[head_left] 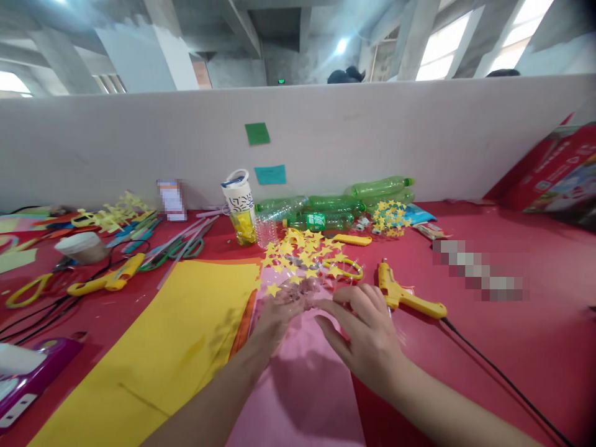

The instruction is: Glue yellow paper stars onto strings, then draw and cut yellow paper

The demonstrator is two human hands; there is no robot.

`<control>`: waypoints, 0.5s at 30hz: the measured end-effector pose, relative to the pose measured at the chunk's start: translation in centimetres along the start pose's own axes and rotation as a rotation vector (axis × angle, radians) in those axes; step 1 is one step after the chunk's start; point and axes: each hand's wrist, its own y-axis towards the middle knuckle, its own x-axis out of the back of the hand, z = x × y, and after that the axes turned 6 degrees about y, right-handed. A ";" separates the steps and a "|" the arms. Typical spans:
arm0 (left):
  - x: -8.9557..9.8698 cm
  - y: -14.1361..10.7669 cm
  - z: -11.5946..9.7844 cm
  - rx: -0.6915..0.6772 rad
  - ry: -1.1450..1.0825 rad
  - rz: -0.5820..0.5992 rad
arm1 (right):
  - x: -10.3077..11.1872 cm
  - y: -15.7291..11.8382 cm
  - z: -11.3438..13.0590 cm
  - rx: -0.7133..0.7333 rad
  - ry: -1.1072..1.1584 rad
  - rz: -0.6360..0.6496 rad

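Far left, at eight o'clock, sits a purple power strip [49, 375]; a glue gun [109, 281] lies at ten, then yellow paper [153, 347]. Here's the left hand [278, 315], at clear plastic [307, 289], grip impossible to tell! Yellow stars [305, 256] crowd twelve o'clock, green bottles [316, 221] walling off behind. Right hand [367, 323]: thumb and fingers apart, a second glue gun [397, 293] blocking two o'clock.

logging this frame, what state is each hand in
Left hand: near yellow stars; grip cannot be told.
Right hand: open, nothing visibly held.
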 end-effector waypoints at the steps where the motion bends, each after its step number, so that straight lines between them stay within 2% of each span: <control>1: -0.1 -0.1 0.0 -0.016 0.001 0.022 | -0.1 0.0 0.0 0.007 0.001 0.006; 4: -0.2 -0.3 0.1 -0.073 0.000 0.083 | -0.3 0.0 0.0 0.043 0.006 0.011; 8: 0.0 -0.2 0.0 -0.089 0.002 0.098 | -0.5 0.1 0.2 0.055 0.028 0.024; 15: 0.4 0.1 0.2 -0.089 0.025 0.065 | -1.0 0.1 -0.2 0.079 0.000 0.027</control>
